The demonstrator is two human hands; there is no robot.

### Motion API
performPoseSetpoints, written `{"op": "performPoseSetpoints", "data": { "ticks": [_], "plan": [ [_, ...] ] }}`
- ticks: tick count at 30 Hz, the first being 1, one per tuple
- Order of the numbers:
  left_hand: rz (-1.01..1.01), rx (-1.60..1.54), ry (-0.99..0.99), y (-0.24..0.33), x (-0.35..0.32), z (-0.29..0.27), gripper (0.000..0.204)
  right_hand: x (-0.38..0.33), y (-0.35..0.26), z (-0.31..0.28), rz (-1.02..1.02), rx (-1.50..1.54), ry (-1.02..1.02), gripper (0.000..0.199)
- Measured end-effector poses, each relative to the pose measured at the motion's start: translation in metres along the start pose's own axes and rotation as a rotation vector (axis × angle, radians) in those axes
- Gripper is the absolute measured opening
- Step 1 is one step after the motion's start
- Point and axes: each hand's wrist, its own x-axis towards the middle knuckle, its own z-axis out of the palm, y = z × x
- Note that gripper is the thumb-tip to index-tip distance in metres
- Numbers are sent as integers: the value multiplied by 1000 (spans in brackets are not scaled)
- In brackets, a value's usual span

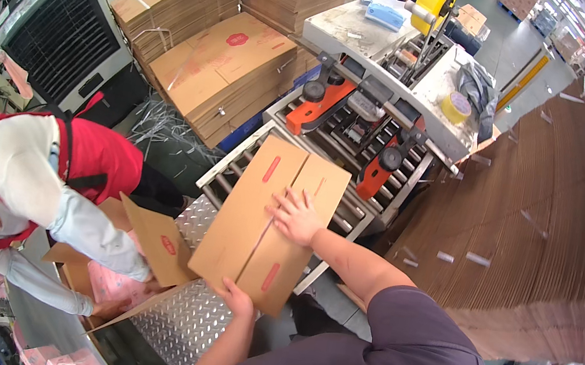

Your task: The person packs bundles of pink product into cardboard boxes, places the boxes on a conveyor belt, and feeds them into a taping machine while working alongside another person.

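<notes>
A closed brown cardboard box (pixel 246 206) lies in front of me, partly over the roller conveyor (pixel 222 185) and partly over the diamond-plate metal surface (pixel 179 326). Its top flaps meet along a centre seam. My left hand (pixel 239 300) grips the box's near end, with some fingers hidden beneath the edge. Spread flat across the top, near the seam, is my right hand (pixel 296 218). Just beyond the box stands a carton-sealing machine with orange side guides (pixel 320 107) and a yellow tape roll (pixel 435 4).
At left, a co-worker in a red vest (pixel 107 159) reaches into an open box (pixel 159 241) holding pink packages (pixel 113 284). Flattened cartons (pixel 219 66) are stacked beyond. A long row of flat cardboard (pixel 518 220) stands on the right. Plastic strapping (pixel 171 123) litters the floor.
</notes>
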Motion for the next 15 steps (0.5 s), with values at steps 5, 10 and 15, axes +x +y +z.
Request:
{"op": "performPoseSetpoints", "data": {
  "ticks": [5,10,15],
  "plan": [
    [134,40,-289,24,84,132,69,44,114,-9,245,7,117,50],
    [99,171,-370,51,89,192,66,56,172,-25,295,41,144,46],
    [-102,255,-584,58,48,181,58,10,168,-16,271,50,557,40]
  ]
}}
